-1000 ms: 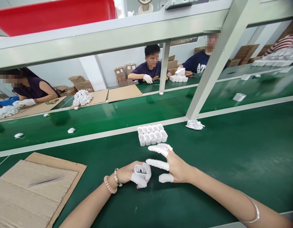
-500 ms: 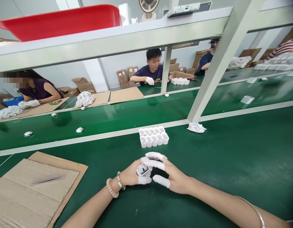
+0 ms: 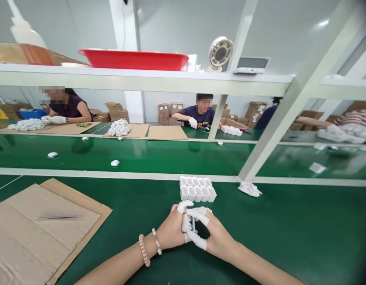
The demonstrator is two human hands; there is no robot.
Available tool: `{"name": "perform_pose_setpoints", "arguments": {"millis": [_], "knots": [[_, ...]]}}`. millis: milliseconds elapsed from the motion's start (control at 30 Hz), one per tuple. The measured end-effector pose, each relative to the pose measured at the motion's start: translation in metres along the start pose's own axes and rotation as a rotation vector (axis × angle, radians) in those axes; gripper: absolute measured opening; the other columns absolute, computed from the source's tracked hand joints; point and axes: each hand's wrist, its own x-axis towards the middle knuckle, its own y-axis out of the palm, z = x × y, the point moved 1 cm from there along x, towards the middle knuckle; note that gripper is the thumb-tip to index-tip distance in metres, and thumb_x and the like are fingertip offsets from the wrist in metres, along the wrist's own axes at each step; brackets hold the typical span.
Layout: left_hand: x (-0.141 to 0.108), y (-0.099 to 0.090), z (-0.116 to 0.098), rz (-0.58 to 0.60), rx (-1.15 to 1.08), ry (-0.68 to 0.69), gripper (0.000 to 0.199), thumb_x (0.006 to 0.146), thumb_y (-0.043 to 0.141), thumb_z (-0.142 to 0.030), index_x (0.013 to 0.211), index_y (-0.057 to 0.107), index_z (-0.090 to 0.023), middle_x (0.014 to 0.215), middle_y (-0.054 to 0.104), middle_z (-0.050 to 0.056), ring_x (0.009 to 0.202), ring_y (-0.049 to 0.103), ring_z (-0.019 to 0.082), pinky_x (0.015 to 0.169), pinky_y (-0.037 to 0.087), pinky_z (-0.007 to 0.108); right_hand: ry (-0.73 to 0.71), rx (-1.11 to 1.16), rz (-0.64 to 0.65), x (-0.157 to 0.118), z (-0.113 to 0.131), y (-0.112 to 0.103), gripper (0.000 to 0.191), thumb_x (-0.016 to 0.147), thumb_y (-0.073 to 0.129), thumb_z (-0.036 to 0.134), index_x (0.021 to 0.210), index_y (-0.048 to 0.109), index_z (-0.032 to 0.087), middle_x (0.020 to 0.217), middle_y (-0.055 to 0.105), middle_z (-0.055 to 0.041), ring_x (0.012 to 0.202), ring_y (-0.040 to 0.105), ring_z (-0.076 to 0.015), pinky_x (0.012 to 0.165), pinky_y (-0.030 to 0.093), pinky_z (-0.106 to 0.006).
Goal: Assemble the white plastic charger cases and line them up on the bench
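Note:
My left hand, with white finger covers and two beaded bracelets at the wrist, holds a small white case above the green table. The case is tilted on its side, its opening towards the right. My right hand also wears finger covers, and its thumb and fingertips press on the case's right edge. What lies inside the case is too small to make out. Just beyond my hands stands a block of white open cups in two rows.
Cardboard sheets with thin metal tweezers lie at the left. A crumpled white cloth is near the slanted post. Behind runs a green belt with small white pieces; several people sit beyond it.
The view has tilted up and levelled. My left hand has turned the case onto its side, and my right fingers have closed in from beside it to touch its edge.

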Motion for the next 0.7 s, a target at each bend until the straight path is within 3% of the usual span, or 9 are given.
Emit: {"name": "perform_pose_setpoints", "arguments": {"millis": [133, 200, 333, 400, 533, 700], "knots": [[0.004, -0.006, 0.0, -0.104, -0.068, -0.028, 0.09, 0.061, 0.078, -0.025, 0.135, 0.029, -0.018, 0.115, 0.054, 0.01, 0.108, 0.05, 0.027, 0.096, 0.042, 0.044, 0.181, 0.063, 0.042, 0.015, -0.007, -0.014, 0.031, 0.079, 0.062, 0.024, 0.11, 0.056, 0.023, 0.083, 0.059, -0.0015, 0.069, 0.051, -0.0156, 0.064, 0.048, -0.028], [0.006, -0.01, 0.004, -0.186, -0.105, -0.038, 0.091, 0.061, 0.081, -0.034, 0.135, 0.029, -0.019, 0.114, 0.054, 0.009, 0.105, 0.05, 0.026, 0.096, 0.042, 0.045, 0.238, 0.049, 0.042, 0.026, -0.013, -0.027, 0.027, 0.079, 0.062, 0.028, 0.106, 0.059, 0.022, 0.076, 0.058, -0.0001, 0.065, 0.047, -0.0148, 0.06, 0.046, -0.027], [0.009, -0.013, 0.015, -0.301, -0.148, -0.042, 0.085, 0.068, 0.078, -0.041, 0.135, 0.029, -0.021, 0.108, 0.055, 0.007, 0.099, 0.053, 0.022, 0.096, 0.041, 0.044, 0.344, -0.096, -0.011, 0.067, -0.038, -0.053, 0.039, 0.081, 0.06, 0.034, 0.118, 0.056, 0.021, 0.09, 0.061, -0.0032, 0.074, 0.053, -0.0172, 0.071, 0.048, -0.032], [0.01, -0.013, 0.019, -0.327, -0.146, -0.039, 0.083, 0.07, 0.077, -0.042, 0.135, 0.029, -0.022, 0.108, 0.054, 0.007, 0.099, 0.053, 0.022, 0.096, 0.04, 0.044, 0.433, -0.233, 0.059, 0.095, -0.059, -0.059, 0.036, 0.082, 0.061, 0.034, 0.115, 0.059, 0.02, 0.101, 0.061, -0.0065, 0.085, 0.056, -0.0201, 0.079, 0.047, -0.036], [0.01, -0.011, 0.02, -0.312, -0.122, -0.026, 0.082, 0.071, 0.076, -0.043, 0.135, 0.03, -0.021, 0.109, 0.053, 0.008, 0.099, 0.053, 0.022, 0.097, 0.039, 0.045, 0.563, -0.289, 0.124, 0.14, -0.103, -0.049, 0.025, 0.089, 0.059, 0.033, 0.106, 0.061, 0.015, 0.1, 0.062, -0.0073, 0.085, 0.059, -0.0187, 0.077, 0.051, -0.036], [0.01, -0.011, 0.021, -0.328, -0.096, -0.028, 0.075, 0.071, 0.076, -0.038, 0.131, 0.035, -0.021, 0.109, 0.054, 0.007, 0.099, 0.054, 0.022, 0.097, 0.04, 0.045, 0.67, -0.31, 0.192, 0.156, -0.132, -0.027, 0.026, 0.093, 0.056, 0.034, 0.109, 0.059, 0.014, 0.105, 0.062, -0.0059, 0.087, 0.061, -0.0169, 0.076, 0.053, -0.036]]}}
